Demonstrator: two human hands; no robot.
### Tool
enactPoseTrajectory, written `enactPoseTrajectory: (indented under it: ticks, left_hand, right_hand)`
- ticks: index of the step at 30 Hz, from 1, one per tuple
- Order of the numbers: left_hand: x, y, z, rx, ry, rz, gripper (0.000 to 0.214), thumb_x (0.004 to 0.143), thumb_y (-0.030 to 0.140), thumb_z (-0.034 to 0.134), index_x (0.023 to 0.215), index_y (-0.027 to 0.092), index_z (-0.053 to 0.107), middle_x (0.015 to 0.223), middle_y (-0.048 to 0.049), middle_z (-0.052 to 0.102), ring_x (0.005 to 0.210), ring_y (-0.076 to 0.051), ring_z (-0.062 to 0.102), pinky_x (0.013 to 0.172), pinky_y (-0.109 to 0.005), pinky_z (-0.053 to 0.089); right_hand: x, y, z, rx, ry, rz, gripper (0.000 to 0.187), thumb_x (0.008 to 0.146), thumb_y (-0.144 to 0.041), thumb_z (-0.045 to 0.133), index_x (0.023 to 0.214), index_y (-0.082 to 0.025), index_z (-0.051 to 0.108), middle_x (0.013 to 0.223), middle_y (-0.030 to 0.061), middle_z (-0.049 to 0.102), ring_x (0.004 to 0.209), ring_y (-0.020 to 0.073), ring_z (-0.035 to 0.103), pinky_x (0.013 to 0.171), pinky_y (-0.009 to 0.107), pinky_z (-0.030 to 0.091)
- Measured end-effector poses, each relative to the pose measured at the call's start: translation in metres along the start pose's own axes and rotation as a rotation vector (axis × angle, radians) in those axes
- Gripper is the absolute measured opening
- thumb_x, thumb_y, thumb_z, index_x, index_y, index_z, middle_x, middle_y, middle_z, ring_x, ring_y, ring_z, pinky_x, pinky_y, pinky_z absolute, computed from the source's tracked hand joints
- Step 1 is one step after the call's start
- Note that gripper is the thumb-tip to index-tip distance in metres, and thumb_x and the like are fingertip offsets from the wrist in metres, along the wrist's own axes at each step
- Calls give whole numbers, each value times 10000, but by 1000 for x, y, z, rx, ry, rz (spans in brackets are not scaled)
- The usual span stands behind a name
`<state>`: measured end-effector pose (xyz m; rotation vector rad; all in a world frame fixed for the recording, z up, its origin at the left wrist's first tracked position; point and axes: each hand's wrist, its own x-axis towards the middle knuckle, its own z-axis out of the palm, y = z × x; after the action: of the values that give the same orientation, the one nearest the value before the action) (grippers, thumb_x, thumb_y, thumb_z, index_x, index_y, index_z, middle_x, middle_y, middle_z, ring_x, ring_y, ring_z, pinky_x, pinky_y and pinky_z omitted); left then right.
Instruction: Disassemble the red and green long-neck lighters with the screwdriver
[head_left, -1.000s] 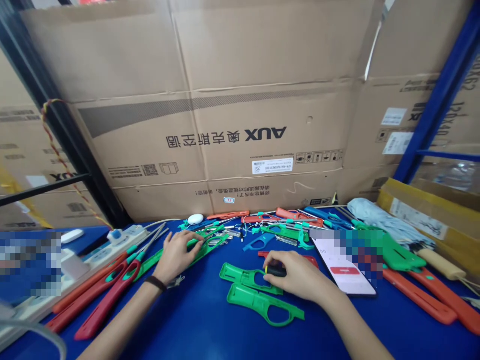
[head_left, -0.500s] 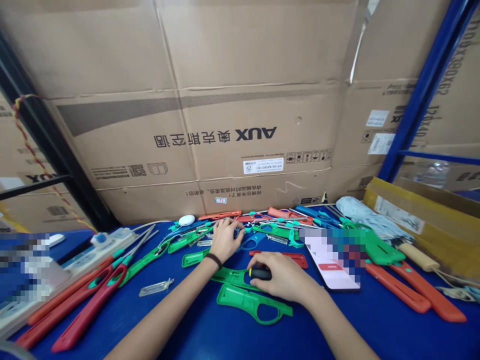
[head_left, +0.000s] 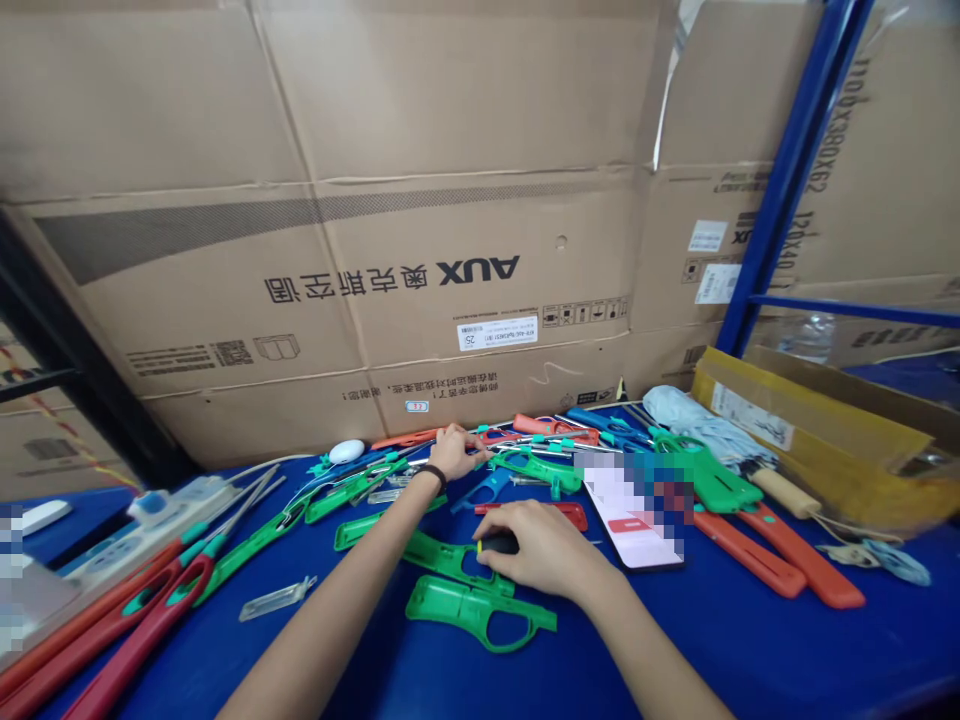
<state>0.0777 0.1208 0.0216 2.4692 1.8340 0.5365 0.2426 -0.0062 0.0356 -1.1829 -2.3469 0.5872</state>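
My left hand (head_left: pixel 454 453) reaches into the pile of parts at the back. Its fingers are bent close together over the thin metal rods (head_left: pixel 525 447), and whatever lies between them is hidden. In my right hand (head_left: pixel 536 545) is a screwdriver (head_left: pixel 499 543) with a black and yellow handle; its thin shaft sticks out past the hand at the right. Below that hand lies a green plastic lighter shell half (head_left: pixel 457 560). A second green shell half (head_left: pixel 480 612), with an oval finger opening, is nearer to me.
Red long lighters (head_left: pixel 142 600) and a white power strip (head_left: pixel 142 530) lie at the left, near a clear plastic piece (head_left: pixel 277 599). On the right are a phone (head_left: pixel 637 525), orange lighter bodies (head_left: pixel 757 553) and a yellow-taped box (head_left: pixel 825 440). Cardboard (head_left: pixel 420 220) stands behind.
The view has swung to the right, so everything sits further left. My left hand has reached deeper, toward the metal rods. My right hand keeps the screwdriver above the green shell half.
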Motion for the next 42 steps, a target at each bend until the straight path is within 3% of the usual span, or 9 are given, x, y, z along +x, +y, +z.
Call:
enactPoseTrajectory:
  ticks: [8,12,16,20,23,28,32,38,42]
  left_hand:
    - [-8,4,-33,-36,279,108,131,829,274,599,760,214,693,931,-62,640,986,-282,551,925,-484,397]
    - [-16,8,-70,-132,516,117,188,874,294,509,847,198,668,982,-73,630,979,-253,561,932,-434,400]
    - [-32,13,-103,-269,652,112,238,915,339,437,957,167,595,921,-65,668,877,-194,631,815,-329,493]
    - [-57,23,-124,-523,614,183,223,890,355,509,951,156,590,861,-49,701,768,-162,679,746,-287,542]
    - [-74,32,-134,-619,624,206,177,852,322,584,911,157,607,852,-44,700,775,-159,680,768,-290,546]
    - [-93,39,-144,-729,608,193,172,845,327,595,899,164,607,848,-38,698,772,-159,682,740,-278,558]
    - [-101,32,-144,-771,582,140,213,817,374,617,868,167,615,811,-33,693,750,-163,674,693,-260,556]
    - [-119,5,-117,-720,390,31,278,813,446,588,841,171,615,767,-29,671,704,-171,647,647,-266,531]
    - [-140,-6,-85,-650,153,68,228,844,401,547,946,201,584,909,-42,661,802,-189,636,734,-323,529]
  right_hand:
    - [1,2,1,-17,20,-7,152,811,-286,564,886,-259,693,880,-5,723,835,187,660,679,244,449]
    - [2,1,0,-25,82,-2,135,829,-275,554,880,-247,676,876,8,699,836,193,644,717,278,463]
    - [7,1,-1,13,331,-53,140,830,-234,554,963,-218,598,1047,54,606,1036,214,553,855,333,454]
    - [10,1,-3,94,596,-97,260,823,-224,551,1073,-209,479,1125,95,529,1122,234,485,964,402,403]
    - [10,-5,-5,195,617,-98,350,818,-274,579,1135,-220,442,1166,101,525,1154,238,479,993,422,384]
    - [12,-29,-2,579,378,-110,554,743,-396,676,1195,-255,389,1174,79,580,1118,222,543,952,409,433]
    - [15,-45,-1,795,139,-90,266,875,-392,505,1083,-232,463,935,40,653,751,152,649,681,305,527]
    - [-3,-42,-18,487,312,-42,234,909,-425,450,985,-225,545,844,6,640,800,156,623,733,280,488]
    - [-27,-36,-31,259,266,-5,241,926,-406,418,920,-242,594,945,9,658,865,169,612,774,287,468]
